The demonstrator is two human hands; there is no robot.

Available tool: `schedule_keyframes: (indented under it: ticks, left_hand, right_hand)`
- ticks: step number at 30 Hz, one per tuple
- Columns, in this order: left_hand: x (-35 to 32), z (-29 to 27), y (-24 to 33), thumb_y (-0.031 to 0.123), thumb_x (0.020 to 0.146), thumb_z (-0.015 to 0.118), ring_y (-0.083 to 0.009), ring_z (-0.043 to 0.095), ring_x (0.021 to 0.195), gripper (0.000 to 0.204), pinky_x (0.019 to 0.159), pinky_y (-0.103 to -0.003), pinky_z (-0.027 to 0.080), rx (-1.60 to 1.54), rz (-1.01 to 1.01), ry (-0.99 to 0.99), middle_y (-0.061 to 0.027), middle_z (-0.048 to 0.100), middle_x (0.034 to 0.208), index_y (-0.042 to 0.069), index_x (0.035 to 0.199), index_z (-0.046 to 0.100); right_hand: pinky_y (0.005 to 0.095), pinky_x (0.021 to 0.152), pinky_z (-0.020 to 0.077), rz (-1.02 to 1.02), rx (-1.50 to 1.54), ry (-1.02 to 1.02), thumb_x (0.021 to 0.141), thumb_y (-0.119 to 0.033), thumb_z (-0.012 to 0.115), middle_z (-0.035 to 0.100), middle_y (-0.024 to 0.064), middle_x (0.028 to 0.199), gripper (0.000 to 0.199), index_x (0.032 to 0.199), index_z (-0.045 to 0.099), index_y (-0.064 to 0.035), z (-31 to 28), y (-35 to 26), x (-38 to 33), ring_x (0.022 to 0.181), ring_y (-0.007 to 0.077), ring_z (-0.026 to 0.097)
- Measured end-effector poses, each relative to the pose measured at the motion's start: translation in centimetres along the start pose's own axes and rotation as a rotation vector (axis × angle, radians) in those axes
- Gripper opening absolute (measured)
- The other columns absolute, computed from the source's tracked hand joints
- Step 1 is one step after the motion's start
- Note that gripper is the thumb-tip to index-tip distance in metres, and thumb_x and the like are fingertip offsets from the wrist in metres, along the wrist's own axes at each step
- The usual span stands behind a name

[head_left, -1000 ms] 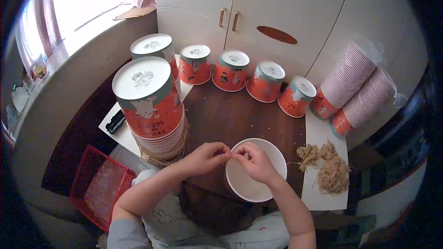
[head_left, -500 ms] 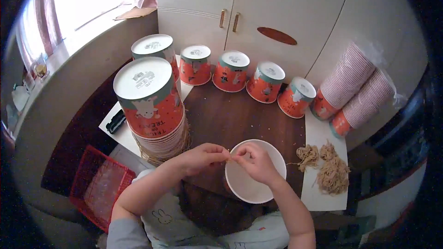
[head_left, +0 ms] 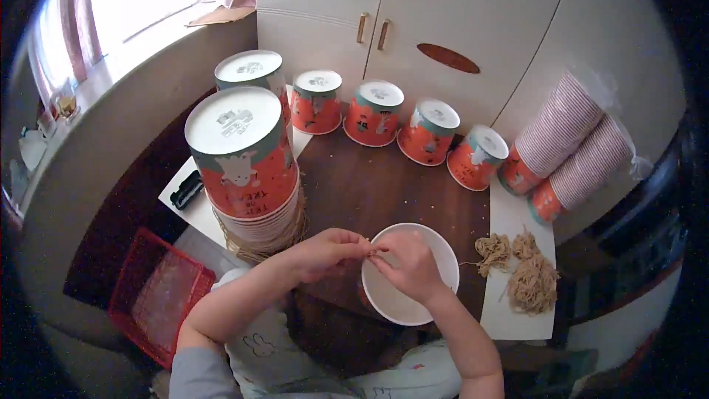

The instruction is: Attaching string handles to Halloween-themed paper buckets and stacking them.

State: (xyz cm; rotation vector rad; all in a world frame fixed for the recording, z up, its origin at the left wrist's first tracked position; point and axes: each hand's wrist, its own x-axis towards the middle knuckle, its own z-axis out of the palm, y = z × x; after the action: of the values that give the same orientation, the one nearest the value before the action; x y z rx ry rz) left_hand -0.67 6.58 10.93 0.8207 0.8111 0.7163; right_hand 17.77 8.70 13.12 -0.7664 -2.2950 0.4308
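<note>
A white round paper tub point(head_left: 412, 303) stands open side up at the near edge of a dark brown table point(head_left: 384, 181). My left hand point(head_left: 325, 251) and my right hand point(head_left: 406, 266) meet over the tub's left rim. Both pinch a small piece of tan twine point(head_left: 371, 250) between the fingertips. To the right, small bundles of tan twine point(head_left: 526, 273) lie on a white sheet point(head_left: 517, 222).
A tall stack of upturned orange tubs point(head_left: 247, 170) rises at the left, another point(head_left: 251, 77) behind it. Several single upturned tubs point(head_left: 377, 112) line the back. Two sleeves of stacked tubs point(head_left: 572, 148) lie at the right. A red basket point(head_left: 155, 292) sits below left. White cupboard doors point(head_left: 413, 22) stand behind.
Both hands stay over the tub, fingertips together, shifting only slightly while working the twine.
</note>
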Motion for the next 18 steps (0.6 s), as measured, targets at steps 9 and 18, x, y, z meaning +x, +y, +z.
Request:
schedule_keyframes:
  ticks: [9,18]
  left_hand:
    - [-0.17,0.18,0.45,0.022,0.081,0.056,-0.0017,0.041,0.061,0.014,0.051,-0.015,0.032,-0.040,0.001,0.054,0.0064,0.050,0.071,0.011,0.090,0.057]
    - [-0.09,0.85,-0.12,0.016,0.075,0.064,-0.0090,0.051,0.067,0.020,0.058,-0.022,0.044,0.553,0.561,0.226,-0.0005,0.052,0.079,0.003,0.089,0.055]
  right_hand:
    - [0.0359,0.068,0.0412,-0.126,-0.072,0.067,0.069,-0.015,0.064,0.060,0.0049,0.073,0.011,0.078,0.060,-0.0104,-0.18,0.08,0.27,0.070,0.0226,0.057]
    - [0.0364,0.067,0.0421,-0.021,-0.014,0.056,0.072,-0.013,0.061,0.060,0.0069,0.073,0.007,0.076,0.060,-0.0077,-0.11,0.26,0.23,0.071,0.0239,0.057]
